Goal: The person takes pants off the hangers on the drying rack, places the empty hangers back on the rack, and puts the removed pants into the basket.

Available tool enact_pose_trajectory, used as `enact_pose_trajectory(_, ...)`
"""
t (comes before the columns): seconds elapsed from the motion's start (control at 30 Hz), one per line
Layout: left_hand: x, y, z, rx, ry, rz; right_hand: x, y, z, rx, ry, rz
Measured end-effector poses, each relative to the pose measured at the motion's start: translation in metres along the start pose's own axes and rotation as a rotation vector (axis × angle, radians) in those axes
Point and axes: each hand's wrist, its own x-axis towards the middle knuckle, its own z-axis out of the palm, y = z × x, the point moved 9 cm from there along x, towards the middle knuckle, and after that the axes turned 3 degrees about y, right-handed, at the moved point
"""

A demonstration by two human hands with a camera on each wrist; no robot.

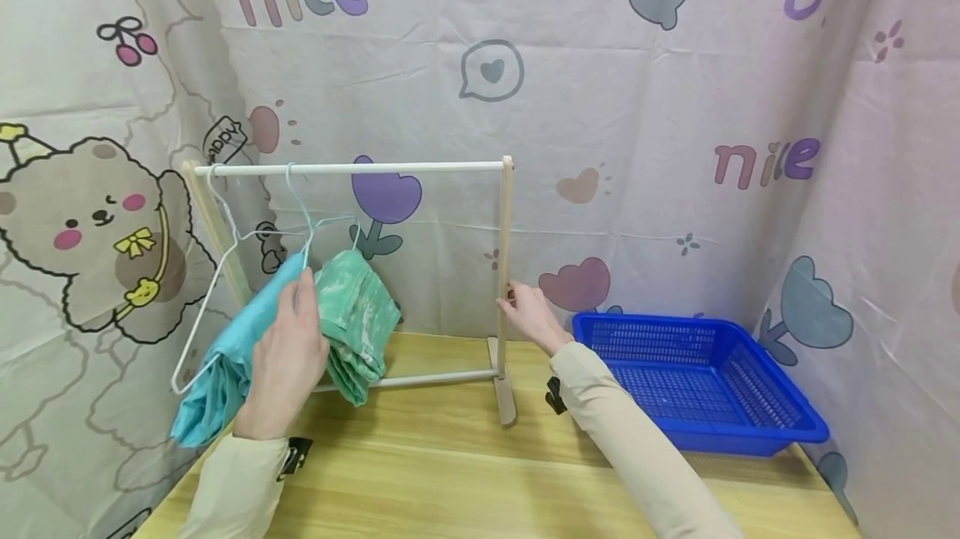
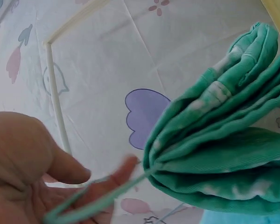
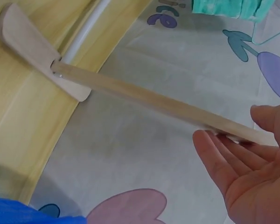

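A clothes rack [image 1: 397, 167] with a white top bar stands on the table. My right hand [image 1: 531, 316] is at its right wooden upright [image 3: 154, 100], straight fingers resting against the wood and the thumb apart on the other side. A green hanger [image 1: 300, 197] carries folded green-and-white trousers [image 1: 356, 314]. Close by, my left hand [image 1: 285, 356] has its fingers loosely extended, and the hanger's corner crosses in front of the palm in the left wrist view. Beside it, a folded light-blue garment [image 1: 225, 356] hangs on a white hanger [image 1: 198, 322] at the rack's left end.
On the right of the wooden table [image 1: 450, 481] sits a blue plastic basket [image 1: 697, 439] with meshed sides. A lower white rod [image 1: 442, 378] joins the rack's feet. Printed curtains [image 1: 637, 147] enclose the back and both sides.
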Motion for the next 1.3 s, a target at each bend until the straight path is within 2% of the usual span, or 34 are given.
enact_pose_trajectory(0.23, 0.007, -0.022, 0.008, -0.173, -0.089, -0.171, 0.009, -0.006, -0.001, 0.046, 0.015, -0.01)
enact_pose_trajectory(0.47, 0.009, -0.034, 0.015, -0.287, -0.204, -0.247, 0.014, -0.01, -0.001, 0.069, 0.023, -0.028)
enact_pose_trajectory(0.63, 0.01, -0.038, 0.017, -0.333, -0.249, -0.287, 0.016, -0.014, -0.004, 0.059, 0.049, -0.044)
enact_pose_trajectory(0.83, 0.009, -0.043, 0.02, -0.395, -0.23, -0.338, 0.018, -0.013, -0.004, -0.042, 0.084, -0.035)
enact_pose_trajectory(1.0, 0.008, -0.047, 0.023, -0.439, -0.181, -0.383, 0.018, -0.014, 0.0, -0.126, 0.06, -0.039)
enact_pose_trajectory(1.2, 0.005, -0.044, 0.033, -0.661, -0.217, -0.425, 0.017, -0.015, 0.003, -0.147, 0.057, 0.012)
enact_pose_trajectory(1.3, 0.005, -0.041, 0.036, -0.734, -0.202, -0.426, 0.017, -0.013, 0.002, -0.147, 0.049, 0.034)
